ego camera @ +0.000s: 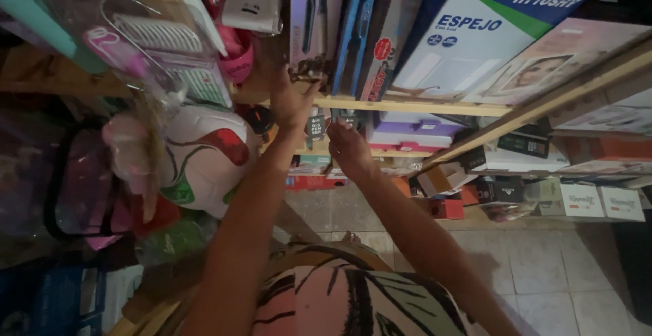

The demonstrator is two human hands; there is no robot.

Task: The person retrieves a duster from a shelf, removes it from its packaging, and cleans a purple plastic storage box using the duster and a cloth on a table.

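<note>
- Head view: we see our left hand raised to the wooden shelf, its fingers up against the bottom end of a tall lilac box that stands upright on that shelf; whether the fingers close around the box we cannot tell.
- Our right hand sits lower, just under the shelf edge, fingers curled around a small dark item; what it is stays too dim to make out.
- The two hands are near each other but not touching.
- Just right of the lilac box stand a blue box and a white and blue carton.
- Left of our arms hangs a white helmet-like thing with red and green marks.
- Below lies a tiled floor.
</note>
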